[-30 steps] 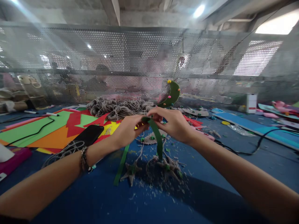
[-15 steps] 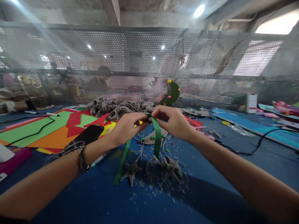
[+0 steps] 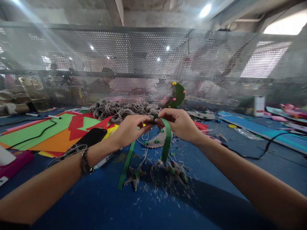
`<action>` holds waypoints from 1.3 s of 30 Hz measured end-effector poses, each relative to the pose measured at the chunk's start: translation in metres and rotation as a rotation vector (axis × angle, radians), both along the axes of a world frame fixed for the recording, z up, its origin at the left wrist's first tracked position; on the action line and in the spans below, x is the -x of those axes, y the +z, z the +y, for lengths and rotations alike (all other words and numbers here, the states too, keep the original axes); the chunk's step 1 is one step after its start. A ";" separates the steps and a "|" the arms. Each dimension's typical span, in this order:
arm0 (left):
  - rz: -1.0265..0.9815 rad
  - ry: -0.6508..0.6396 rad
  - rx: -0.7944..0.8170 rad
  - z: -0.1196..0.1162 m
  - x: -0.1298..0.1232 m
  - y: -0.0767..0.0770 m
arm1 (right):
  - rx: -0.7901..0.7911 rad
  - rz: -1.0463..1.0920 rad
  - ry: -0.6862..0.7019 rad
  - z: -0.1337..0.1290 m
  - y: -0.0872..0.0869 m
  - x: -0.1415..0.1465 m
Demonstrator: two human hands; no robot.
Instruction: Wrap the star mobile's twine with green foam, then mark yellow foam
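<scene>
On my feed, a grey perforated metal screen (image 3: 134, 64) stands behind looped skeins of grey cord (image 3: 105, 109). To the left I see a flat light-green sheet (image 3: 31, 134) beside a flat orange sheet (image 3: 55, 140), and a black smartphone (image 3: 93, 137). Over on the right, I make out a round yellow lid (image 3: 232, 126) near a long blue board (image 3: 259, 129), and an upright rectangular device with a pale front (image 3: 259, 106).
</scene>
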State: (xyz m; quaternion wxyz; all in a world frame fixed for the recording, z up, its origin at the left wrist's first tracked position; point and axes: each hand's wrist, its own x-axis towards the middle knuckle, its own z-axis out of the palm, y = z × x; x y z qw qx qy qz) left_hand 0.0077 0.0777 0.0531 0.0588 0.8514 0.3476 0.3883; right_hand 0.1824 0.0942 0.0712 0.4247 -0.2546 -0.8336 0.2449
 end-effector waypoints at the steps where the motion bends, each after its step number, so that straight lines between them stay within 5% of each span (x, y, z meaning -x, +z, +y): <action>1: -0.017 -0.007 0.036 0.001 0.000 -0.001 | 0.007 0.010 0.006 0.000 0.000 0.000; 7: -0.277 -0.134 0.411 0.005 0.001 -0.001 | -0.069 -0.016 -0.002 0.000 -0.002 0.000; 11: -0.405 -0.115 0.497 0.006 0.001 0.001 | -0.199 -0.094 -0.037 0.001 0.000 -0.003; 15: -0.431 -0.079 0.499 0.003 -0.001 0.001 | -0.217 -0.121 -0.068 0.001 0.001 -0.004; 23: -0.551 -0.250 0.540 -0.004 -0.010 -0.003 | -0.146 -0.043 -0.081 -0.001 -0.001 -0.003; 39: -0.433 -0.080 0.333 -0.003 -0.009 -0.003 | -0.104 -0.018 -0.067 -0.003 0.000 -0.001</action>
